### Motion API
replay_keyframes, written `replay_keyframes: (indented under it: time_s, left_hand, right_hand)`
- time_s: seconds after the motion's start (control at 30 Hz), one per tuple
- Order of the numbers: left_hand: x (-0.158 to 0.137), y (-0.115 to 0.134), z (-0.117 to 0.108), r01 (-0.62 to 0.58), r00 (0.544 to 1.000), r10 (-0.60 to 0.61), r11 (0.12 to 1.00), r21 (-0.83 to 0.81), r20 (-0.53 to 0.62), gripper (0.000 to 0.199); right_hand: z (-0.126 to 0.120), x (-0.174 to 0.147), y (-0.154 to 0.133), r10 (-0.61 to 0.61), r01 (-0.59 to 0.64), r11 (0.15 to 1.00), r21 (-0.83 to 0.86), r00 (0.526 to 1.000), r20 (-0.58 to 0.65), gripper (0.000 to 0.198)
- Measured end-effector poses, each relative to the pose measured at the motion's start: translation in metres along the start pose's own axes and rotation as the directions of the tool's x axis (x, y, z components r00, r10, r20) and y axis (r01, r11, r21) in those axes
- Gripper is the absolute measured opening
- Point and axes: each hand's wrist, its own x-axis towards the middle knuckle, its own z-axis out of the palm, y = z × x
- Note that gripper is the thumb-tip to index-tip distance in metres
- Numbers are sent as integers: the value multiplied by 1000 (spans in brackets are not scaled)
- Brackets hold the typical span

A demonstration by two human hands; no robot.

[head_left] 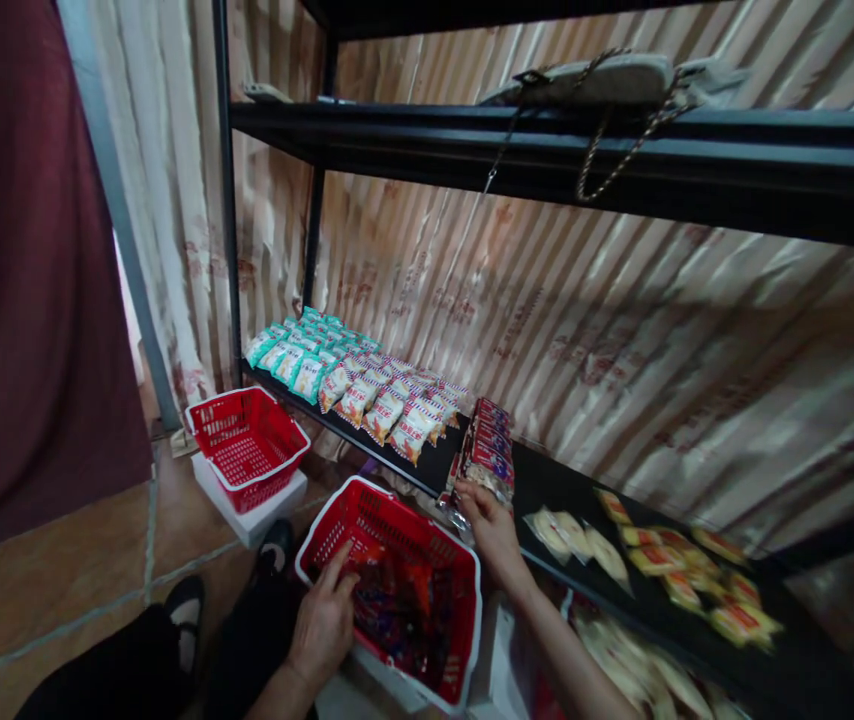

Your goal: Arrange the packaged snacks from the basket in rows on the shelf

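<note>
My right hand point(491, 530) is at the lower shelf, its fingers closed on the near end of a row of dark red and purple snack packets point(488, 440). Some silvery packet ends stick out below the fingertips. Over the left rim of a red plastic basket point(464, 640) is my left hand point(326, 620), fingers stretched out and apart, with no item visible in it. Inside that basket lie several dark, shiny packets point(397, 600), some with orange-red parts; their exact kind is blurred.
Teal packets point(311, 375) and white-and-orange packets point(386, 412) stand in rows on the lower shelf point(554, 475), left. Pale packs point(577, 540) and yellow packets point(689, 570) lie right. Another red basket point(247, 440) rests on a white box. A chain-strap bag point(599, 80) lies above.
</note>
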Motion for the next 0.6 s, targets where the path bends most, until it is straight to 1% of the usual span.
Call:
replay_keyframes:
  time_s: [0.13,0.23,0.37,0.43,0.53,0.6]
  left_hand:
    - [-13,31,-3,70,997,-67,993,-91,42,40]
    - [-18,57,-5,129,992,-124,977,-170,38,39]
    - [-22,94,-7,131,991,-135,950,-282,6,39]
    - [-24,113,-5,139,990,-143,934,-329,12,39]
    - [-29,145,3,170,985,-155,896,-409,70,38]
    - [-34,169,12,187,982,-144,858,-478,126,36]
  right_hand:
    - [-7,-21,-6,-25,23,999,23,999,49,34]
    - [-14,-39,-14,-25,22,999,32,996,85,33]
    - [-27,-63,-28,10,-14,999,34,993,117,33]
    - [-34,-71,-38,5,-9,999,35,992,126,33]
    - [-47,-78,-58,-16,5,998,60,981,192,34]
    - [-58,-79,-73,1,-24,995,97,973,232,37]
